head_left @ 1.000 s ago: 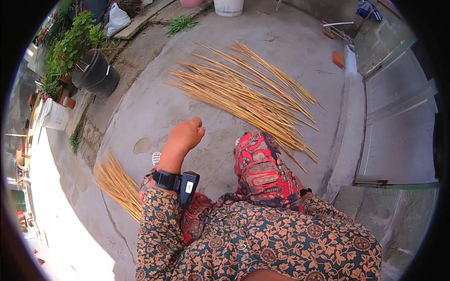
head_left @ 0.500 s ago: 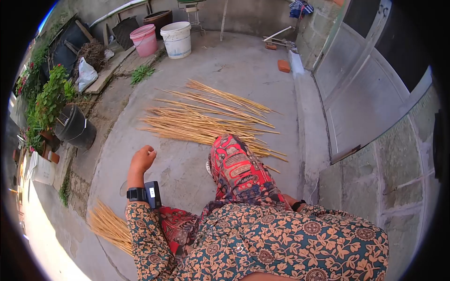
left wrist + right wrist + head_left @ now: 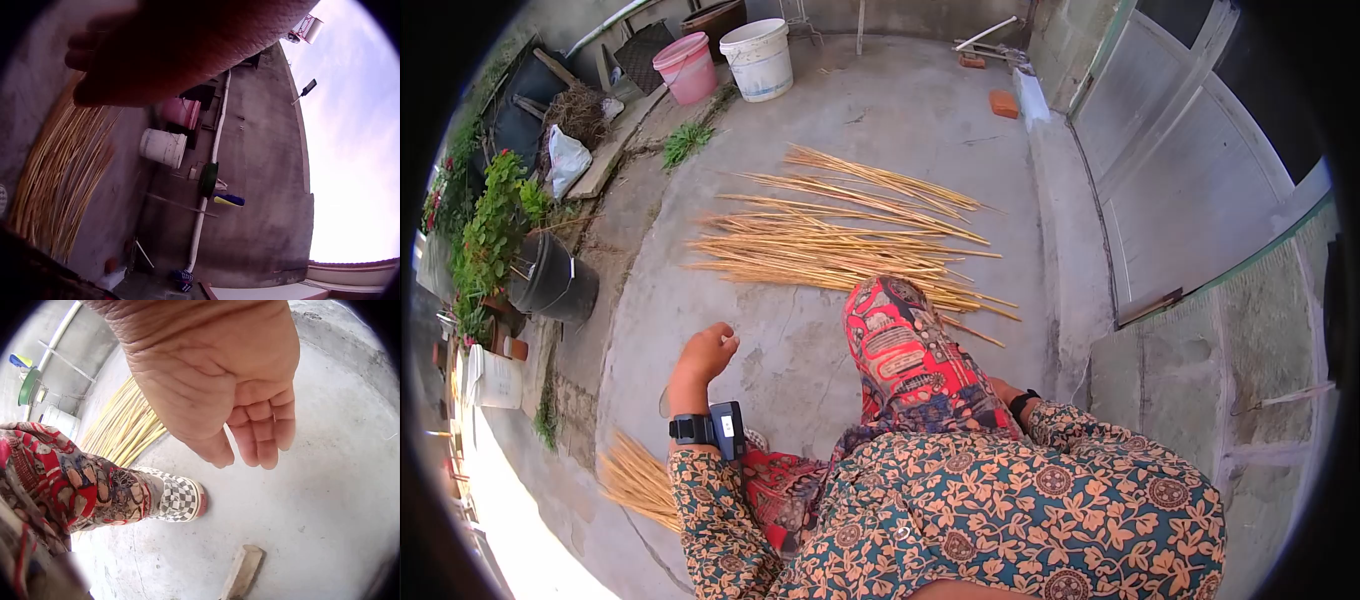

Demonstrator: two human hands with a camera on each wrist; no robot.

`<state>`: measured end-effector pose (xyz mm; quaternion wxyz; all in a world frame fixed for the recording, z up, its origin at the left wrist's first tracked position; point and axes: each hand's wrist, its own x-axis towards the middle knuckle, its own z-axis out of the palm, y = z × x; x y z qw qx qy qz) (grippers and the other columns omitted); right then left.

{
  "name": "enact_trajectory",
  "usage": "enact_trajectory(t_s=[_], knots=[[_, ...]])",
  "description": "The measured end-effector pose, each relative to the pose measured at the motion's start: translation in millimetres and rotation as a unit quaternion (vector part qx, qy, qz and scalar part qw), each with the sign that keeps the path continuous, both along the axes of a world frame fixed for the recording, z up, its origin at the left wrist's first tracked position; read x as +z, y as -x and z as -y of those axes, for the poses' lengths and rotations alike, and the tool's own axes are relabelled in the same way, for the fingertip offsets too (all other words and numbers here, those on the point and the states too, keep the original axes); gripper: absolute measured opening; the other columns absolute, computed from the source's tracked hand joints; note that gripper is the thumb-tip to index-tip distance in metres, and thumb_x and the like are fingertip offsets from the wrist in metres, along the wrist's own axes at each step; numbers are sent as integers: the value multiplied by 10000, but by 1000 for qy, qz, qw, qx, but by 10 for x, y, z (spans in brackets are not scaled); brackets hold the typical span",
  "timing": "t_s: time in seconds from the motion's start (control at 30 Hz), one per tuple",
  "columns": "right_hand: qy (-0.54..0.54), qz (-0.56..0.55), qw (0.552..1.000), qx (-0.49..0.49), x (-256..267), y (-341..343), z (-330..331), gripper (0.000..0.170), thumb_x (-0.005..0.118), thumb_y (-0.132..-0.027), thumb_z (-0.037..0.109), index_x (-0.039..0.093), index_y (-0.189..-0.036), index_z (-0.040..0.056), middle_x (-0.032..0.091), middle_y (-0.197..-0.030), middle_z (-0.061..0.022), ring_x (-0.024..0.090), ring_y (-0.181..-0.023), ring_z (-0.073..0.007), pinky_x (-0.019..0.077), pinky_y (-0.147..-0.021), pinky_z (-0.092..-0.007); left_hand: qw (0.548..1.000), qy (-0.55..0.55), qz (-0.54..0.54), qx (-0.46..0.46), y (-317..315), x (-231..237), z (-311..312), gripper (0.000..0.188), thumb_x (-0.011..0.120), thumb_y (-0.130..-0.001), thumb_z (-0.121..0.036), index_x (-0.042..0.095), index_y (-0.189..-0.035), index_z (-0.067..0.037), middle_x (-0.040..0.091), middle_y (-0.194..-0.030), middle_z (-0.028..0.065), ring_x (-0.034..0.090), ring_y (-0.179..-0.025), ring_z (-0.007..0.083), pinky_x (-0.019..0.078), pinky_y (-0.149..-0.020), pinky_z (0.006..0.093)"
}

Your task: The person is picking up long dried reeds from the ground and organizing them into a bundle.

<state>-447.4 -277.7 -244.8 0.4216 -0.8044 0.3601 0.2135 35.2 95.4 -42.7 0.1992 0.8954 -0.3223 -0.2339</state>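
Loosely curled and empty, my left hand hangs over the concrete beside my left leg. My right hand hangs with relaxed fingers and nothing in it; in the head view my raised knee hides most of it. Long, dry yellow-brown stalks lie spread on the ground in front of me, their thicker ends towards the right. A second bundle of dry stalks lies at my left, partly covered by my sleeve. Below the right hand, a short pale block lies on the floor near my checkered shoe.
A pink bucket and a white bucket stand at the back left. Potted plants and a black bucket line the left edge. On the right are a low ledge, a door and a red brick.
The head view has swung, bringing more of the back wall and door into sight. My left hand appears lower and further left in it. Both stalk piles keep their places on the ground.
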Motion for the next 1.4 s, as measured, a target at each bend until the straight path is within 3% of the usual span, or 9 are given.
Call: enact_trajectory(t_s=[0.03,0.1,0.3,0.5,0.63,0.8,0.93,1.07,1.4], knots=[[-21,17,999,-47,-122,-69,34,315,589,-832,329,669,-946,46,650,-1013,-215,594,-957,-406,470,-830,-427,1000,-11,-15,1,85,111,69,311,599,-845,-302,620,-1037,-58,660,-943,217,623,-921,381,493,-808,440],[48,1,999,5,127,-399,-22,312,590,-846,329,667,-936,41,670,-980,-174,636,-895,-330,485,-800,-395,999,-13,9,-38,201,178,193,315,592,-856,-300,609,-1064,-64,659,-953,218,619,-928,387,494,-803,447],[-107,19,974,-197,189,-1020,232,223,591,-860,263,633,-952,63,631,-799,-33,603,-702,-130,486,-574,-291,996,-25,-28,-83,384,346,396,304,595,-860,-274,578,-1086,-71,663,-945,205,621,-916,386,499,-778,455],[-165,103,945,-262,322,-1695,892,142,568,-843,171,603,-938,72,580,-733,-9,549,-585,-109,444,-496,-238,994,27,-10,-106,479,367,328,293,615,-850,-226,577,-1087,-58,658,-832,184,636,-798,358,500,-702,437],[-111,85,962,-235,379,-2377,1577,121,524,-843,150,590,-898,64,576,-712,-17,549,-572,-117,438,-489,-250,996,18,-22,-84,517,524,285,276,622,-848,-196,573,-1080,-56,648,-844,166,632,-790,345,494,-685,428],[134,125,977,-113,123,-3344,1999,334,561,-848,195,587,-1151,55,636,-974,-159,618,-930,-298,490,-803,-396,998,-12,-37,-56,464,565,214,271,630,-837,-177,553,-1067,-56,625,-845,163,614,-764,358,487,-667,445],[203,50,977,-51,201,-3877,1864,537,585,-848,196,436,-1351,87,464,-1323,-196,465,-1191,-374,405,-992,-448,997,-40,-36,-49,408,606,195,288,634,-835,-181,550,-1083,-60,619,-849,156,607,-784,355,481,-688,443],[225,58,970,-75,121,-4074,1648,613,620,-849,233,380,-1402,119,361,-1425,-166,315,-1319,-360,337,-1061,-452,994,-76,-59,-55,358,706,281,300,631,-837,-187,555,-1100,-66,617,-854,143,606,-782,347,477,-698,432],[277,-36,959,-47,138,-4379,1674,726,664,-820,310,313,-1446,204,205,-1525,-122,175,-1401,-329,260,-1083,-520,990,-102,-77,-58,207,655,338,336,660,-807,-165,568,-1105,-43,634,-838,151,618,-793,344,487,-713,424]])
